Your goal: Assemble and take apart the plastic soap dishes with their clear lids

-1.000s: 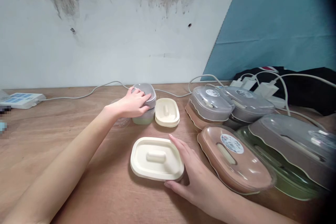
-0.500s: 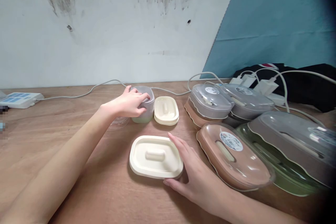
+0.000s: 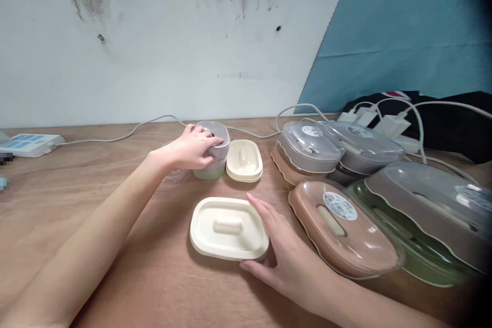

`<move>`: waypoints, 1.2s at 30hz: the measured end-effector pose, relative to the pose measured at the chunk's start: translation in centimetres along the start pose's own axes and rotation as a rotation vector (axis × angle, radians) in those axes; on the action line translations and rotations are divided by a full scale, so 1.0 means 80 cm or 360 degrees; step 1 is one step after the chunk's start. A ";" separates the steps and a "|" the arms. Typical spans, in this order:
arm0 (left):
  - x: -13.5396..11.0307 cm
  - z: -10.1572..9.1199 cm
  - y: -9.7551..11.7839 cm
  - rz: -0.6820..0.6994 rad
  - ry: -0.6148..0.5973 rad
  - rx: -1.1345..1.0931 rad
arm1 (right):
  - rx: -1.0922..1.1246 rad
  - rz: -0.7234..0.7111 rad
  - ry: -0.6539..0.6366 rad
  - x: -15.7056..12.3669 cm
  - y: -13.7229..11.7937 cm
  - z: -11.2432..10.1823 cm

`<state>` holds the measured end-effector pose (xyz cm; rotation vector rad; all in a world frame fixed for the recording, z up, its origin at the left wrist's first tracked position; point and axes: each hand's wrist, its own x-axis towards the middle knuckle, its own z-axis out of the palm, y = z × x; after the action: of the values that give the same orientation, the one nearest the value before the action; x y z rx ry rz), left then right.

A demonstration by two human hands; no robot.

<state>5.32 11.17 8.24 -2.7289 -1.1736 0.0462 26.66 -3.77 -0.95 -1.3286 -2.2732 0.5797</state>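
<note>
My left hand (image 3: 190, 151) is wrapped over a small grey container (image 3: 215, 144) that sits in a pale green one (image 3: 209, 170) at the middle of the wooden table. A clear lid (image 3: 176, 177) lies just left of it. A small cream lid (image 3: 244, 160) lies right beside it. My right hand (image 3: 280, 246) rests flat with fingers spread against the right edge of a larger cream lid (image 3: 228, 228) near me.
Several lidded oval containers crowd the right side: a brown one (image 3: 342, 225), a grey-lidded one (image 3: 309, 146), another grey one (image 3: 363, 148) and a large green one (image 3: 426, 215). White chargers and cables (image 3: 388, 123) lie behind them. A power strip (image 3: 26, 144) sits far left.
The grey container under my left hand went down into the green one, then rose slightly again. My right hand stays against the large cream lid.
</note>
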 end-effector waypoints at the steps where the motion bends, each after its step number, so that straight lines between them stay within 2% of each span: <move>1: 0.000 0.001 0.000 -0.0004 -0.0016 -0.0003 | 0.0001 0.0002 0.0001 0.000 0.000 0.000; 18: -0.002 0.001 -0.004 0.0061 -0.0092 -0.0003 | -0.0007 -0.0022 0.0003 0.000 -0.003 -0.002; 31: -0.003 0.003 -0.004 -0.0087 -0.0113 -0.0187 | -0.0023 -0.0031 0.0016 -0.001 -0.003 -0.002; 36: -0.001 0.005 -0.009 -0.0010 -0.0076 -0.0149 | -0.0036 -0.0053 0.0031 0.000 -0.004 -0.003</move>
<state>4.71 11.65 7.94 -2.8201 -1.2266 0.0573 26.53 -3.88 -0.57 -1.2985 -2.2883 0.5289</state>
